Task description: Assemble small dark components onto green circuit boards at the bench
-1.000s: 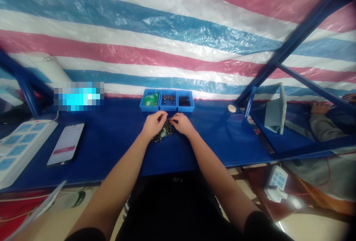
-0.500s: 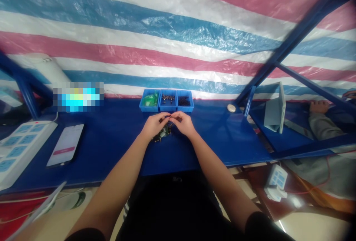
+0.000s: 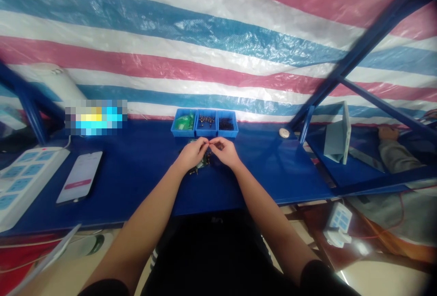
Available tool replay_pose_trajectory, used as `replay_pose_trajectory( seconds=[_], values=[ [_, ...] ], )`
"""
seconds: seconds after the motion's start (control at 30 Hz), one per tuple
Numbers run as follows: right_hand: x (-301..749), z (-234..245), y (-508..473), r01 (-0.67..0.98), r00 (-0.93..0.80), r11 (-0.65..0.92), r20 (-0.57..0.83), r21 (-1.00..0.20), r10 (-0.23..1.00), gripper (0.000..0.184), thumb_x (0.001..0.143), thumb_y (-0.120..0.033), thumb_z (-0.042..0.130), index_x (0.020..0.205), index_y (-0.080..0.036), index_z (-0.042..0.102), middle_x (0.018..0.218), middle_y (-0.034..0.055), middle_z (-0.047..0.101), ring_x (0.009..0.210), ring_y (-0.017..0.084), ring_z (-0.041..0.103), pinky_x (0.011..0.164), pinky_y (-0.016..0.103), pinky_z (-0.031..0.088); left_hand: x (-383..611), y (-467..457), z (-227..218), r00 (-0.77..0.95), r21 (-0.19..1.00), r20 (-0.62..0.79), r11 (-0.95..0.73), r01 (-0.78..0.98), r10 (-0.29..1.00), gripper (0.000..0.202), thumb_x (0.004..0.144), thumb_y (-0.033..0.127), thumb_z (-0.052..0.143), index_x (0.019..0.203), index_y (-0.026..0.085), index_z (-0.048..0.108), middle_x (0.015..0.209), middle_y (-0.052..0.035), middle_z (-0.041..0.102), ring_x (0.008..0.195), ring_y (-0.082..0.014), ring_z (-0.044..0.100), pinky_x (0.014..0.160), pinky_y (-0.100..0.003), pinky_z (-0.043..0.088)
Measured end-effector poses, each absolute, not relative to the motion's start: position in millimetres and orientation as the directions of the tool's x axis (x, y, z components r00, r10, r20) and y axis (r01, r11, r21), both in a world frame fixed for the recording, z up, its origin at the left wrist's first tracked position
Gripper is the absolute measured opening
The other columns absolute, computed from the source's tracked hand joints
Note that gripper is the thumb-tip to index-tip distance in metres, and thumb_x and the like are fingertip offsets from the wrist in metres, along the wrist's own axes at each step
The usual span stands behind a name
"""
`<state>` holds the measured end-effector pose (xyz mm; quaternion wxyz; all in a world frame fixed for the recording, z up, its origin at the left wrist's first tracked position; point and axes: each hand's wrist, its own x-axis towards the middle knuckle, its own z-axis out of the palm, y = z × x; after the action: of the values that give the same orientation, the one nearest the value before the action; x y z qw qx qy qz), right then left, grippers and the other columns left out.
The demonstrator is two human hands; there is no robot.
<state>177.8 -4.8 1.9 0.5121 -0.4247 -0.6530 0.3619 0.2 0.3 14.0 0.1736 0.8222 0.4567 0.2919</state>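
Observation:
My left hand (image 3: pixel 191 153) and my right hand (image 3: pixel 224 150) meet fingertip to fingertip over the blue table (image 3: pixel 143 173). Both are closed in a pinch on a small part too tiny to name. Under and between them lies a small pile of dark parts (image 3: pixel 200 165). Just beyond stand three small blue bins (image 3: pixel 205 124): the left one holds something green, the middle one brassy bits, the right one dark bits.
A phone (image 3: pixel 80 176) lies screen-up at the left beside a white power strip (image 3: pixel 23 182). A small white round object (image 3: pixel 284 133) sits at the right by a blue frame post. Another person's sleeve and hand (image 3: pixel 392 148) rest on the neighbouring bench near an upright tablet (image 3: pixel 339 134).
Both hands have lifted a little off the pile and drawn their fingertips together. The other person's hand at far right has shifted slightly.

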Motion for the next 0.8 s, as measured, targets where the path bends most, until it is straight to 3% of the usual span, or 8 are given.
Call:
replay_pose_trajectory(
  seconds=[0.2,0.53,0.8],
  values=[
    [176.9,3.4,-6.9,0.184,-0.106,0.408,0.395,-0.894,0.913,0.016,0.081,-0.032,0.065,0.090,-0.019,0.068,0.087,0.0040,0.069,0.069,0.014,0.061,0.066,0.028,0.051,-0.7,-1.9,16.2,0.406,0.555,0.339,-0.529,0.643,0.849,0.027,0.098,0.039,0.038,0.106,0.022,0.057,0.077,-0.0012,0.066,0.067,-0.0177,0.062,0.060,-0.026,0.043],
    [178.4,-1.2,-3.0,0.125,-0.065,0.359,0.353,-0.925,0.933,0.025,0.079,-0.040,0.069,0.093,-0.019,0.071,0.092,0.0063,0.073,0.077,0.017,0.066,0.072,0.030,0.053,-4.8,1.2,10.6,0.372,0.573,0.429,-0.567,0.592,0.823,0.027,0.093,0.041,0.048,0.104,0.023,0.065,0.065,0.0032,0.059,0.058,-0.0115,0.055,0.061,-0.021,0.043],
    [178.4,-1.5,-2.9,0.035,-0.056,0.320,0.318,-0.947,0.946,0.029,0.076,-0.042,0.073,0.093,-0.019,0.072,0.086,0.0057,0.073,0.075,0.018,0.067,0.072,0.031,0.055,-4.8,-0.3,13.5,0.364,0.568,0.444,-0.571,0.592,0.819,0.029,0.094,0.042,0.049,0.104,0.023,0.068,0.076,0.0002,0.067,0.064,-0.0125,0.058,0.064,-0.022,0.045]
  ],
)
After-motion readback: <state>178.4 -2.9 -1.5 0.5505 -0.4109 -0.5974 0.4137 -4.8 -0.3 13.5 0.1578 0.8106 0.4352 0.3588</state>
